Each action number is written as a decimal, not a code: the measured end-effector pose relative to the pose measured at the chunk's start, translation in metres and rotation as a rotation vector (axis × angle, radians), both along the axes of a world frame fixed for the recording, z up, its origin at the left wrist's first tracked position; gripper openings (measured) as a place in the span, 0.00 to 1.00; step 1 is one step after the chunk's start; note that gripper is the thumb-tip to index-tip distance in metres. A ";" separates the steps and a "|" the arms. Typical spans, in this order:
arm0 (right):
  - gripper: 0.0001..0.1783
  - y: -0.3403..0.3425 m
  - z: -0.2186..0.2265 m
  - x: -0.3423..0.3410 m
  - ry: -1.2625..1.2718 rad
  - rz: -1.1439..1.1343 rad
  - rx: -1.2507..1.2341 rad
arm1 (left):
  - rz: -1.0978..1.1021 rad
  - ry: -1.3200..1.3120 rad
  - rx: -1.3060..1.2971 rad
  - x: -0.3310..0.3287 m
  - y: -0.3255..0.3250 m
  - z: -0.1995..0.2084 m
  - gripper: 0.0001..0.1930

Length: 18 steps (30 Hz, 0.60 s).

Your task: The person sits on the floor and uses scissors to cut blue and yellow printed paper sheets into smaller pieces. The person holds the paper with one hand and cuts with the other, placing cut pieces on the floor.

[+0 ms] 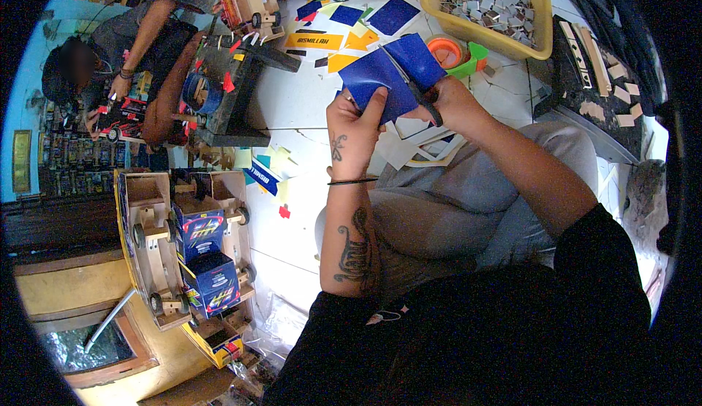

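My left hand (354, 124) grips a glossy dark blue sheet (371, 78), its thumb pressed flat on the near part. In my right hand (458, 104) is a pair of scissors (430, 107) with dark handles. Their blades lie along a slit that parts the sheet from a second blue flap on its right. The fingers of my right hand are partly hidden behind the handles and sheet. Both hands are raised above my crossed legs. Beyond them, blue cut pieces (393, 15) and a yellow printed strip (313, 41) lie on the white tiled floor.
A yellow tub (544, 33) of small flat pieces stands at the far right, near an orange tape roll (444, 53) on a green dispenser. Wooden toy trucks (155, 241) are stacked at left. Another person (135, 47) works on a toy truck beyond a dark low bench (238, 88).
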State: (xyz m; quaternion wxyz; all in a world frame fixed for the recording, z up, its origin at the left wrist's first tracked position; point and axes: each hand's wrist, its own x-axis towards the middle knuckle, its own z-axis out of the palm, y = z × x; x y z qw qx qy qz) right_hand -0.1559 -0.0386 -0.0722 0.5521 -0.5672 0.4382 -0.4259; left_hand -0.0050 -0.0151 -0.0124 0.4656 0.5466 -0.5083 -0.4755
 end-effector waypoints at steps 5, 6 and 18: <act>0.27 0.002 0.003 -0.006 0.120 0.008 0.032 | 0.019 0.031 0.007 0.002 -0.001 -0.003 0.07; 0.27 0.004 0.006 -0.007 0.074 0.021 0.020 | 0.024 0.042 0.004 0.001 -0.001 -0.004 0.07; 0.28 0.004 0.017 -0.009 0.160 0.034 0.050 | 0.011 0.116 0.030 0.003 -0.003 -0.007 0.06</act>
